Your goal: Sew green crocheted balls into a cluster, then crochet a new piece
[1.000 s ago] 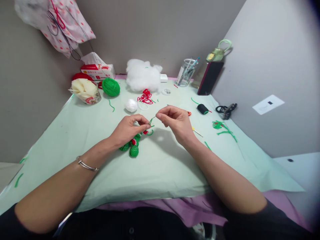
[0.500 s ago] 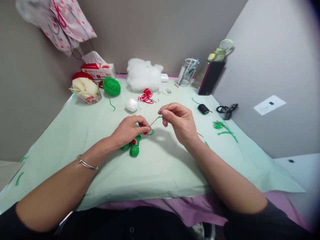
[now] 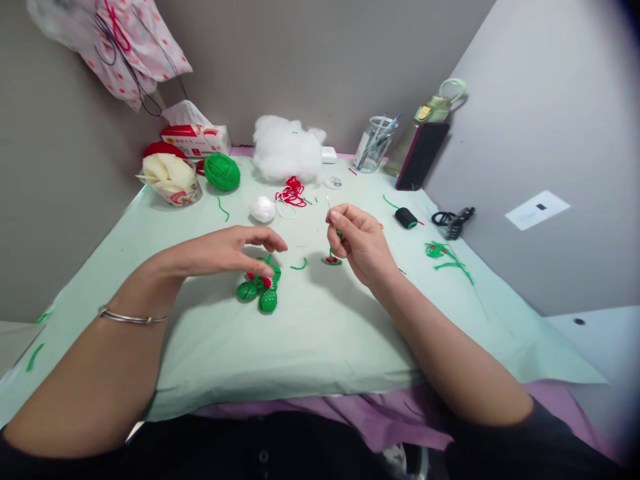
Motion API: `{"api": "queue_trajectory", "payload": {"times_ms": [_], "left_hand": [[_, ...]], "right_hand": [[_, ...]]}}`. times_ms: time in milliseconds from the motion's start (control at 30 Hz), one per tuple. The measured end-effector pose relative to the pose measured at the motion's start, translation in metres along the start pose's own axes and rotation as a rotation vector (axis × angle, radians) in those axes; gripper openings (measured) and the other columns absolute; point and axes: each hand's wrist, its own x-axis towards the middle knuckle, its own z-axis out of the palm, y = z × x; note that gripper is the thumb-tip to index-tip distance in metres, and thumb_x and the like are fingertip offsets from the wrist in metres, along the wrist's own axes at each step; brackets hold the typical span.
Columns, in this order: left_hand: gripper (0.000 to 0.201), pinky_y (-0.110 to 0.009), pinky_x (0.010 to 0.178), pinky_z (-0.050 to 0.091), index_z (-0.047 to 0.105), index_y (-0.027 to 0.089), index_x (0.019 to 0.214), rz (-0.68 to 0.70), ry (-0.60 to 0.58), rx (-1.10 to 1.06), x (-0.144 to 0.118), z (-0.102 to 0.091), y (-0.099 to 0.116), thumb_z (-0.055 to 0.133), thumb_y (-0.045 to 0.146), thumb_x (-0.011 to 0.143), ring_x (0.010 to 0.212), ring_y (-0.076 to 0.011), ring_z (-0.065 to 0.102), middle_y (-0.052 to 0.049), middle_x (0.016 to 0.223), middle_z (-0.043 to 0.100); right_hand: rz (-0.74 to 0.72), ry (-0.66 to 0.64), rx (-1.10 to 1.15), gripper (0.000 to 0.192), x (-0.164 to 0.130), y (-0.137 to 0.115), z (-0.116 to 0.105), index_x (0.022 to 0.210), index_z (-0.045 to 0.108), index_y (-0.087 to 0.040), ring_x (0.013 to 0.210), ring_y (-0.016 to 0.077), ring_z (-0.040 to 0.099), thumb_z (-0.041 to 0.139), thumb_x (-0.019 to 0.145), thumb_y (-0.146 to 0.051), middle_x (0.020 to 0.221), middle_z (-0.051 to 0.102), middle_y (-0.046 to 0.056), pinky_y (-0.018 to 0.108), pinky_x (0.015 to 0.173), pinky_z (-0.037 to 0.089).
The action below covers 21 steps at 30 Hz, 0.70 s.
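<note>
My right hand (image 3: 359,241) pinches a thin needle (image 3: 328,200), whose tip sticks up past the fingertips. Below those fingers a small red and green crocheted piece (image 3: 331,261) shows with green yarn running up from it; whether it hangs or rests on the cloth I cannot tell. My left hand (image 3: 227,250) is open, thumb and fingers apart, over a green crocheted figure (image 3: 268,301) with red and white parts. The hand hides some of the figure. A short green yarn scrap (image 3: 299,265) lies between the hands.
Farther back are a green yarn ball (image 3: 223,172), a white yarn ball (image 3: 263,209), tangled red yarn (image 3: 292,193) and white stuffing (image 3: 287,148). Black thread (image 3: 405,218), a phone (image 3: 423,157) and a cup of pens (image 3: 371,150) stand right. A snack tub (image 3: 180,193) is left.
My left hand has let go of the small red and green piece and moved left, opening. That piece is now beneath my right hand, and the needle points more upright.
</note>
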Motion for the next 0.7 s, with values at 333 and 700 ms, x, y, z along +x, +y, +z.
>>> {"api": "queue_trajectory", "payload": {"times_ms": [333,700], "left_hand": [[0.016,-0.028,0.066,0.050,0.074,0.024,0.089,-0.015,-0.198,-0.015,0.000,-0.004,-0.008,0.076,0.038,0.082,0.074,-0.0190,0.066,-0.003,0.085,0.072],[0.026,-0.025,0.064,0.048,0.064,0.020,0.096,0.117,0.169,-0.345,0.014,0.024,-0.014,0.077,0.039,0.086,0.070,-0.0127,0.061,0.001,0.080,0.064]], "right_hand": [[0.083,0.021,0.022,0.031,0.004,0.007,-0.001,0.101,0.060,-0.019,0.050,0.0065,0.030,0.074,0.083,-0.040,0.058,0.048,-0.008,0.022,0.047,0.021],[0.010,-0.091,-0.253,0.032,-0.002,0.009,0.005,0.102,0.072,-0.015,0.057,0.0090,0.040,0.066,0.090,-0.044,0.065,0.049,-0.004,0.025,0.053,0.031]]}}
